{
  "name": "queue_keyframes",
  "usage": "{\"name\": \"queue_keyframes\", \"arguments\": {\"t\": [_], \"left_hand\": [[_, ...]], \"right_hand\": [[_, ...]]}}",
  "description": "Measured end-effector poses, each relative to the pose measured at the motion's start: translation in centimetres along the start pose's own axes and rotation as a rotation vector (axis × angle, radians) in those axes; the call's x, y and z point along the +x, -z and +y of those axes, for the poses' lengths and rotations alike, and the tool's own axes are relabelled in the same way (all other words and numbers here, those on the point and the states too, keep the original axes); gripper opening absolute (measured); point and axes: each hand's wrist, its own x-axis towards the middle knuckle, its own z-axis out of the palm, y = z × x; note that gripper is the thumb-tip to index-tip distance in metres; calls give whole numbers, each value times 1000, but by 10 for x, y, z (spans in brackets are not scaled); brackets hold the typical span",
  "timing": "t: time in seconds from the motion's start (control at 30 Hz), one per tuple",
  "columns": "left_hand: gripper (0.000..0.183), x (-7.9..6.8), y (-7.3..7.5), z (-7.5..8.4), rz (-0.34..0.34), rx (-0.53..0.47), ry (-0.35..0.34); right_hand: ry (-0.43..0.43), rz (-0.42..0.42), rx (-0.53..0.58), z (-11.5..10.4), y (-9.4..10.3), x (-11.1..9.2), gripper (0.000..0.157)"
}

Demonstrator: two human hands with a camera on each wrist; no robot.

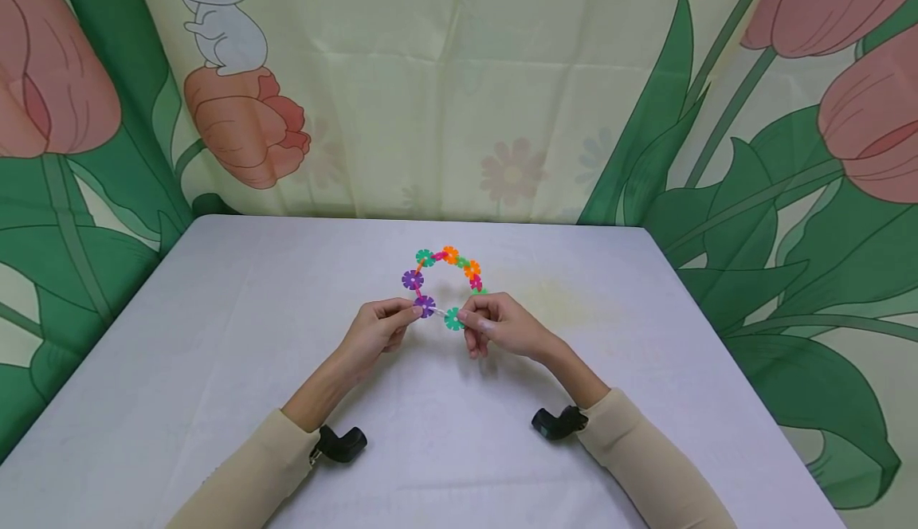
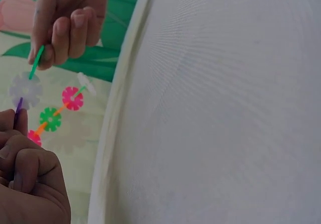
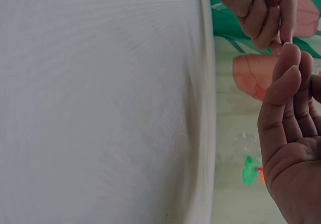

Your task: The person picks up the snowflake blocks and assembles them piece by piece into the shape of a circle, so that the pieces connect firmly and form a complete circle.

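A ring of notched plastic discs point(image 1: 450, 256), linked edge to edge in orange, pink, green and purple, is held up over the table between both hands. My left hand point(image 1: 374, 331) pinches a purple disc point(image 1: 425, 306) at the ring's near left. On the near right, my right hand point(image 1: 505, 323) pinches a green disc point(image 1: 453, 319) between thumb and finger. A clear disc point(image 2: 26, 90) joins these two, as the left wrist view shows. In the right wrist view, the right hand's fingers point(image 3: 281, 96) hide most of the ring.
A white cloth covers the table point(image 1: 215, 370). Behind it hangs a curtain point(image 1: 459, 115) printed with tulips, leaves and a white animal. Black wrist cameras point(image 1: 342, 443) stick out from both beige sleeves point(image 1: 656, 465).
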Motion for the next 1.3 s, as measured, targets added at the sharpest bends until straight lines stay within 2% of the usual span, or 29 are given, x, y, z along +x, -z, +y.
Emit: {"name": "queue_keyframes", "arguments": {"t": [0.33, 0.83, 1.3], "left_hand": [[20, 1, 1, -2, 7, 15, 7], [23, 4, -1, -4, 52, 8, 33], [16, 3, -3, -4, 69, -3, 71]], "right_hand": [[0, -4, 17, 3, -2, 2, 34], [-5, 56, 25, 7, -5, 4, 33], [-24, 82, 20, 9, -7, 5, 32]]}}
